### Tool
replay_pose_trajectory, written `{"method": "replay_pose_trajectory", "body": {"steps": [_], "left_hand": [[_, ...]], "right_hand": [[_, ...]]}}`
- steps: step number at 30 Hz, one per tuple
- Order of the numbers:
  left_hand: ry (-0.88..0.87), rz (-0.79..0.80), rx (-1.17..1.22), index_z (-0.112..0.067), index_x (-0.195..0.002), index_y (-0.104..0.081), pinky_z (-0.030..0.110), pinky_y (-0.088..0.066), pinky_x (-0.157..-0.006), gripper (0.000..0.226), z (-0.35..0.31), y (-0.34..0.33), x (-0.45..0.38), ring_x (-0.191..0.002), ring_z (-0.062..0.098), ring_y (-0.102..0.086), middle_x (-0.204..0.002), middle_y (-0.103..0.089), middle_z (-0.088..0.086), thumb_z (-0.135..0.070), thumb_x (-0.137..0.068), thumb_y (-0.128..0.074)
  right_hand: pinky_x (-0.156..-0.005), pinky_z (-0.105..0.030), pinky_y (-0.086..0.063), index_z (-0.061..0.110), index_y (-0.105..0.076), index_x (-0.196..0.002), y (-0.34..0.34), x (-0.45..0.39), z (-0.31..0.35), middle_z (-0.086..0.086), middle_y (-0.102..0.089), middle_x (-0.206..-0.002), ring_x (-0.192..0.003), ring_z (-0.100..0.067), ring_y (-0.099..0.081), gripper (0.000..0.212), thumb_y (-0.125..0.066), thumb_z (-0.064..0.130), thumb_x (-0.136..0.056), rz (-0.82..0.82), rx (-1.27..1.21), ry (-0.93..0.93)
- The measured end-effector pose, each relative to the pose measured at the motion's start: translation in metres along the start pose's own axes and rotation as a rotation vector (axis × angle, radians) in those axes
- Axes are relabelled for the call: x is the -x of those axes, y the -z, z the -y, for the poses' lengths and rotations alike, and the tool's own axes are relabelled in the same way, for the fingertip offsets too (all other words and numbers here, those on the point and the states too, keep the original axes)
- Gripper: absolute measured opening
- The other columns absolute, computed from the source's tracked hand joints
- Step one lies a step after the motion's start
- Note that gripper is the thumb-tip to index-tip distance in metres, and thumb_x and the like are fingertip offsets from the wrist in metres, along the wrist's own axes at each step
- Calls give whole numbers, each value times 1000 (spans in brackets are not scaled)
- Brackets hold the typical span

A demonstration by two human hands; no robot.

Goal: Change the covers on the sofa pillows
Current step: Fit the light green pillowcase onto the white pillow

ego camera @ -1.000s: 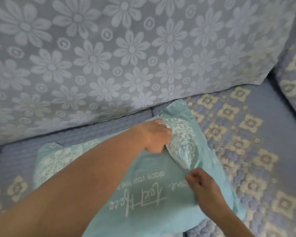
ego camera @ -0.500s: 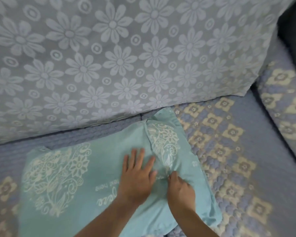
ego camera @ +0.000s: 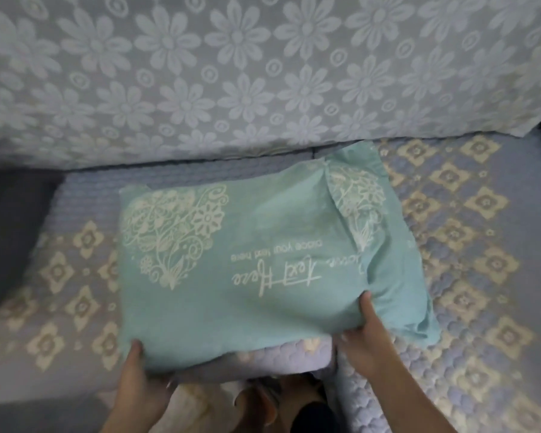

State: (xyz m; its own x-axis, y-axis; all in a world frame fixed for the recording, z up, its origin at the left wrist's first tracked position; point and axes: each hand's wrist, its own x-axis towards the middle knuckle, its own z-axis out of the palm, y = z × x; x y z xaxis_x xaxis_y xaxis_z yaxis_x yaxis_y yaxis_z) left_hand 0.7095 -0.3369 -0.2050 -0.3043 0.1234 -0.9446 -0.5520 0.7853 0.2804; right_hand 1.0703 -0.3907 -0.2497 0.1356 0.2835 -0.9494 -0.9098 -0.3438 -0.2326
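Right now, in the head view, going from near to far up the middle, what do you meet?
Left hand and right hand at the near edge → teal pillow with white heart print → quilted sofa seat cover → floral back cushion.

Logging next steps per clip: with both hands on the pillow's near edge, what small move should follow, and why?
Probably lift it off the seat: the left hand and right hand grip the pillow at its near corners, cover fully on.

Pillow point(ego camera: 263, 276) on sofa seat point(ego camera: 466, 245), backrest point(ego camera: 263, 73) behind, left hand point(ego camera: 138, 379) and right hand point(ego camera: 366, 335) at its near corners.
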Motion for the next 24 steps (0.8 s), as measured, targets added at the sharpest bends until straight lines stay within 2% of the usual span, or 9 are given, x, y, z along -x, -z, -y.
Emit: {"method": "replay_pose_trajectory", "body": {"steps": [3, 6, 9, 11, 14, 16, 19, 22, 24], "left_hand": [[-146, 88, 171, -22, -124, -64, 60, -59, -76, 53, -12, -9, 11, -95, 28, -75, -116, -75, 5, -48, -79, -75], [-344, 149, 278, -18, -135, -61, 42, -63, -70, 47, -55, -24, 68, -100, 21, -74, -122, -72, 4, -40, -94, -65], [-547, 241, 290, -15, -111, -67, 27, -61, -59, 17, -119, -29, 161, -77, 10, -75, -98, -78, -1, -21, -97, -60], [-633, 336, 256, -17, -93, -65, 23, -60, -60, 11, -157, -46, 204, -63, 7, -71, -73, -76, -6, -17, -99, -56], [-865, 371, 126, -22, -98, -57, 27, -58, -64, 11, -187, -94, 209, -65, 17, -69, -80, -69, 6, -12, -99, -53], [-1070, 310, -196, -28, -123, -52, 38, -55, -78, 29, -179, -128, 180, -88, 29, -66, -106, -66, 13, -17, -97, -56], [-1180, 237, -1035, -18, -154, -37, 43, -29, -120, 58, -125, -157, 110, -142, 33, -40, -155, -42, 16, -43, -103, -49], [-1432, 74, -1559, -24, -152, -43, 52, -28, -119, 72, -64, -169, 60, -144, 42, -35, -156, -39, 21, -64, -96, -22], [-1547, 2, -1690, -29, -151, -45, 57, -29, -117, 65, -31, -191, 40, -144, 46, -33, -158, -37, 19, -60, -97, -25]], "right_hand": [[-76, -39, -61, 14, -63, -129, -31, 18, 8, -5, -71, -122, -106, -24, -69, 52, -73, 42, -86, -106, 13, 222], [-87, -33, -59, 9, -62, -124, -62, 89, 29, -1, -72, -116, -103, -18, -70, 49, -76, 34, -85, -280, 100, 587], [-76, -13, -54, 11, -68, -107, -110, 199, 74, 5, -71, -106, -97, -14, -68, 26, -72, 23, -85, -261, 185, 874], [-67, -23, -54, 15, -64, -88, -139, 235, 114, 6, -69, -90, -86, -15, -68, 9, -71, 19, -84, -203, 180, 961], [-59, -30, -52, 13, -60, -91, -181, 213, 164, -13, -67, -89, -72, -26, -70, 7, -65, 17, -87, -136, 356, 856], [-53, -31, -53, 11, -58, -95, -193, 169, 186, -21, -66, -96, -60, -25, -69, 11, -50, 18, -91, -180, 476, 786], [-89, -43, -51, 14, -63, -117, -184, 119, 181, -19, -65, -120, -103, -35, -65, 30, -53, 26, -92, -365, 1001, 904], [-110, -40, -34, 5, -58, -133, -165, 85, 139, -22, -58, -133, -125, -40, -52, 49, -54, 30, -91, -288, 1326, 1210], [-114, -46, -31, 5, -58, -134, -158, 57, 105, -24, -52, -141, -132, -44, -45, 55, -51, 37, -90, -233, 1529, 1437]]}}
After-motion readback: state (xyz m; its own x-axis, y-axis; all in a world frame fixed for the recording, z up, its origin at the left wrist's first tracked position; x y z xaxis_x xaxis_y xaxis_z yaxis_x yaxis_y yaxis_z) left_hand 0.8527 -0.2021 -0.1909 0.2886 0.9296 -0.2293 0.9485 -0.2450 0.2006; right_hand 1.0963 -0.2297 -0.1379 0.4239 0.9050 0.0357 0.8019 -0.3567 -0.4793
